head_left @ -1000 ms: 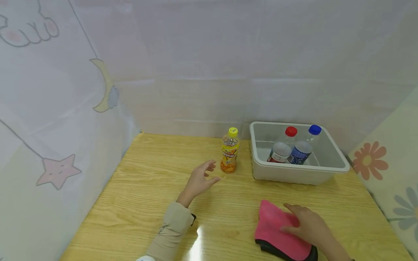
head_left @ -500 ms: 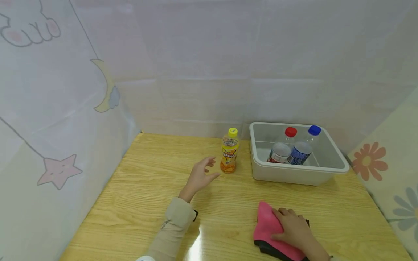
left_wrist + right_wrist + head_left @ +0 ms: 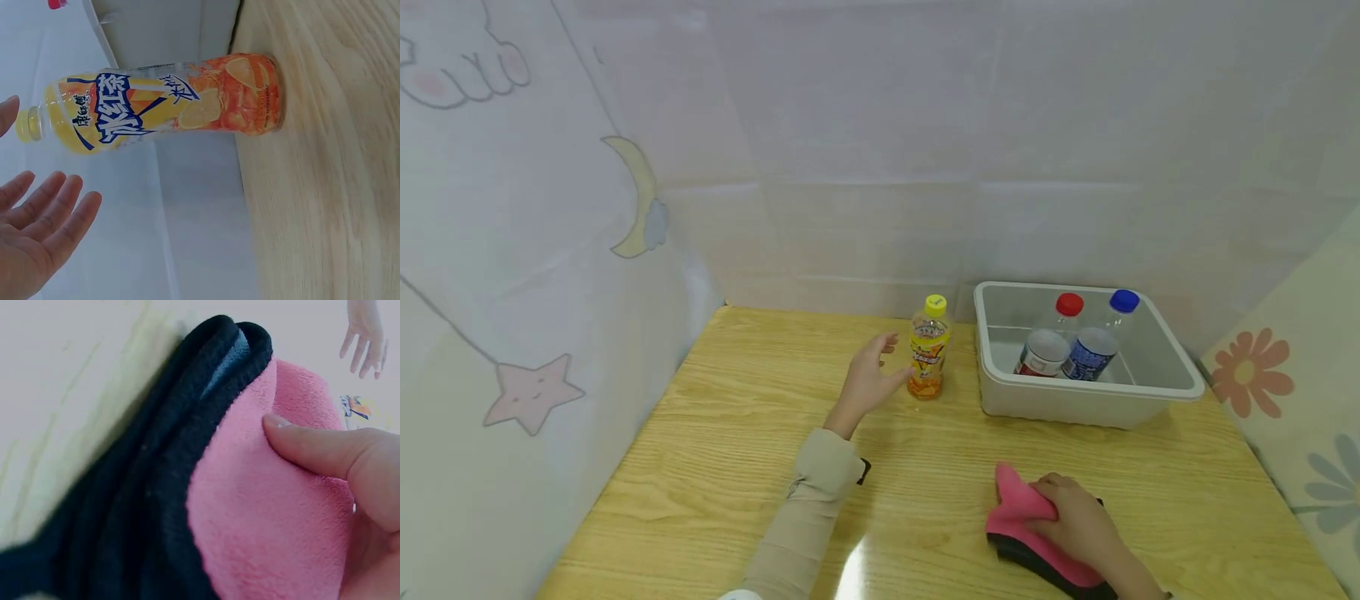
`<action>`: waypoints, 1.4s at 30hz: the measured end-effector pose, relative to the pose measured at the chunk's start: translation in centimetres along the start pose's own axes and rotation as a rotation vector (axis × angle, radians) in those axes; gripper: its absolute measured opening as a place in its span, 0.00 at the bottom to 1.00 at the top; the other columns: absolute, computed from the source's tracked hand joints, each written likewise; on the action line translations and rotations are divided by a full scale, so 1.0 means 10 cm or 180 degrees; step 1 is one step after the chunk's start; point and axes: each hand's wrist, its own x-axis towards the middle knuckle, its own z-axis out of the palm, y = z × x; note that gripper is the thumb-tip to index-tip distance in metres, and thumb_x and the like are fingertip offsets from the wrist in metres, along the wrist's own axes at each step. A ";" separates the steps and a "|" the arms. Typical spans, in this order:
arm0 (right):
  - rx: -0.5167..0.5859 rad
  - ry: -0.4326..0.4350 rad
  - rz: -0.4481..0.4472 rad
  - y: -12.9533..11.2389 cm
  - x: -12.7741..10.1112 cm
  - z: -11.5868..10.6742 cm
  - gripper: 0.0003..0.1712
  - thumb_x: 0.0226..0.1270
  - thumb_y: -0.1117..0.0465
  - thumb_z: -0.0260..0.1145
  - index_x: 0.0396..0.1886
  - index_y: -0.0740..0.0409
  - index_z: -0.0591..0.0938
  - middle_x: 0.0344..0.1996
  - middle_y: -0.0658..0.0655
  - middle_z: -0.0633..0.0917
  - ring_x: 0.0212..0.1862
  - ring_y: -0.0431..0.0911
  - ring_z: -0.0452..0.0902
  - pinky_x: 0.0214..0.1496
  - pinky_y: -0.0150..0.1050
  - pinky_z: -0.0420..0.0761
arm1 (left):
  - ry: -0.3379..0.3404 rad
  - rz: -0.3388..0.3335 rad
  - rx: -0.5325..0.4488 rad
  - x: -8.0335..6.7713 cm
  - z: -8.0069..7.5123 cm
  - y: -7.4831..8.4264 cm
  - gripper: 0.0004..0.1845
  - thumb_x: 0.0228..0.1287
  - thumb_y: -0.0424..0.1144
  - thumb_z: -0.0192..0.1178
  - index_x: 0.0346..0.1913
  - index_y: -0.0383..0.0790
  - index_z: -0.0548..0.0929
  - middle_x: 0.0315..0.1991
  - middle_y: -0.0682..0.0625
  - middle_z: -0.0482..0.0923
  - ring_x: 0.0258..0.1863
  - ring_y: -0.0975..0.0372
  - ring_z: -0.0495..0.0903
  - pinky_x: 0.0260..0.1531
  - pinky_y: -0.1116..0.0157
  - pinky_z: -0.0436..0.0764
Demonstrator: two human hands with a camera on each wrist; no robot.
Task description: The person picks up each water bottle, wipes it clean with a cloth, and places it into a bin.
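Note:
An iced-tea bottle with a yellow cap stands upright toward the back of the table. Just left of it, my left hand reaches with spread fingers. In the left wrist view, that hand has its fingers apart near the capped end of the bottle, with a gap between them. At the front right lies a folded pink cloth with black edging. My right hand grips its upper side, bunching the fabric. Seen from the right wrist, the thumb presses on the fleecy pink cloth; the other fingers are mostly hidden.
A light grey plastic bin stands at the back right, right of the tea bottle. Inside it lean a red-capped bottle and a blue-capped bottle. A printed curtain hangs behind the wooden table.
My left hand has moved forward and right, closer to the tea bottle. The right hand has come down onto the cloth and gathered it, raising a fold.

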 end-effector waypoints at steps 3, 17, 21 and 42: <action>0.0186 0.0014 -0.0057 0.02 0.01 -0.05 0.24 0.44 0.54 0.75 0.41 0.60 0.82 0.34 0.49 0.81 0.36 0.44 0.76 0.35 0.40 0.77 | 0.0021 -0.0110 -0.0096 0.07 0.03 0.02 0.33 0.54 0.42 0.66 0.61 0.34 0.66 0.55 0.41 0.70 0.53 0.52 0.70 0.48 0.55 0.75; 0.0703 0.0332 -0.0488 0.05 0.03 -0.10 0.32 0.58 0.51 0.65 0.58 0.64 0.71 0.47 0.60 0.80 0.43 0.42 0.76 0.38 0.37 0.79 | 0.0064 -0.0058 -0.0166 0.31 0.26 -0.10 0.44 0.52 0.47 0.67 0.68 0.38 0.56 0.62 0.40 0.63 0.57 0.49 0.66 0.53 0.54 0.71; 0.0827 0.0452 -0.0587 0.05 0.04 -0.06 0.31 0.59 0.56 0.65 0.60 0.62 0.69 0.47 0.60 0.80 0.41 0.39 0.76 0.36 0.35 0.78 | 0.0041 0.0069 -0.0068 0.36 0.31 -0.13 0.47 0.51 0.48 0.67 0.70 0.40 0.52 0.64 0.39 0.61 0.60 0.50 0.63 0.57 0.53 0.67; 0.0958 0.0997 -0.0658 0.02 0.04 -0.07 0.30 0.57 0.65 0.66 0.59 0.63 0.69 0.42 0.59 0.81 0.37 0.36 0.75 0.31 0.35 0.77 | -0.0045 0.0258 -0.0087 0.21 0.30 -0.06 0.40 0.55 0.44 0.64 0.68 0.38 0.58 0.60 0.42 0.65 0.58 0.53 0.67 0.50 0.57 0.75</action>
